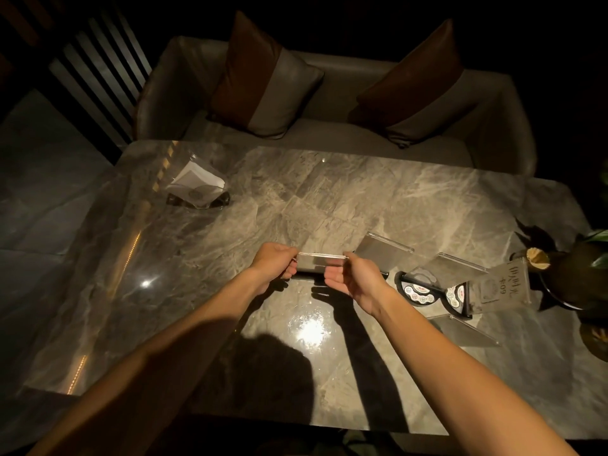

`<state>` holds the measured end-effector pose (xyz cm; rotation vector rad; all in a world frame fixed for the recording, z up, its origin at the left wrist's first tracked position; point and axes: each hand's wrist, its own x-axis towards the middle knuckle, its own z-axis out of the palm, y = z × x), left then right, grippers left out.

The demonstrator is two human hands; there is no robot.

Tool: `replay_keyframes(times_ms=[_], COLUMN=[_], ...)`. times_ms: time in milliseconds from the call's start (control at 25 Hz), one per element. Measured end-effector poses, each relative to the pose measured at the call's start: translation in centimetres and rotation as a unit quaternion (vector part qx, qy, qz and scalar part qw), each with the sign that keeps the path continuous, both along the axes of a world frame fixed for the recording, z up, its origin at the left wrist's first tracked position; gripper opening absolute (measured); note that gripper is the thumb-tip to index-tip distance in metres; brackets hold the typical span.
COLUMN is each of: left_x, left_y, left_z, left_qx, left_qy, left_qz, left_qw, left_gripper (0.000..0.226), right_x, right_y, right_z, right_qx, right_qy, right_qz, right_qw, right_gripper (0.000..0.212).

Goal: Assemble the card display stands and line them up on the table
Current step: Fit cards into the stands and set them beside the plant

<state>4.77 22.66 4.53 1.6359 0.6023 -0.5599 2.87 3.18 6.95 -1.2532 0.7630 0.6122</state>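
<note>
A clear acrylic card panel [321, 261] is held upright between both hands at the table's middle, its lower edge on a dark base [304, 276]. My left hand [274, 262] pinches its left end and my right hand [353, 280] pinches its right end. To the right a second clear stand [383, 252] and a third stand [455, 268] are upright. Two dark curved bases [418, 291] with small round printed marks lie beside them. A loose clear panel [464, 330] lies flat nearer to me. A printed card holder [501, 286] leans at the right.
The marble table [230, 307] reflects bright lights. A clear holder with white paper [197, 187] stands at the far left. A dark plant pot [572, 274] sits at the right edge. Behind the table is a sofa [329, 133] with two cushions.
</note>
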Motion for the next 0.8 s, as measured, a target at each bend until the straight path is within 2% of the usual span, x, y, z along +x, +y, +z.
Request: replay_keyframes(times_ms=[160,280,360,440,520,600,800], left_x=[0.2,0.6,0.9,1.6,2.5,3.3,3.2], left_y=[-0.7,-0.3,-0.7,-2.1,-4.6,-8.0,-18.4], left_z=[1.2,2.3,3.9,6.0,8.1,10.0,11.8], left_qx=[0.04,0.141,0.216,0.276,0.264,0.225,0.133], left_qy=[-0.041,-0.109,-0.165,-0.235,-0.302,-0.339,-0.332], left_qz=[-0.019,-0.082,-0.118,-0.131,-0.164,-0.216,-0.339], left_qw=[0.998,0.981,0.955,0.923,0.901,0.888,0.87], left_gripper=[0.043,0.064,0.059,0.045,0.03,0.022,0.024], right_x=[-0.7,-1.1,-1.4,-1.5,-1.4,-1.0,-0.8], right_y=[-0.7,-0.4,-0.7,-1.6,-3.4,-6.0,-15.2], right_z=[0.5,1.4,2.8,4.5,6.6,8.8,13.6], right_qx=[0.011,-0.003,-0.018,-0.021,-0.02,-0.046,-0.164], right_qy=[-0.021,-0.031,-0.05,-0.072,-0.106,-0.148,-0.23], right_qz=[0.007,0.037,0.054,0.051,0.047,0.05,-0.01], right_qw=[1.0,0.999,0.997,0.996,0.993,0.987,0.959], right_gripper=[0.051,0.044,0.033,0.02,0.012,0.016,0.017])
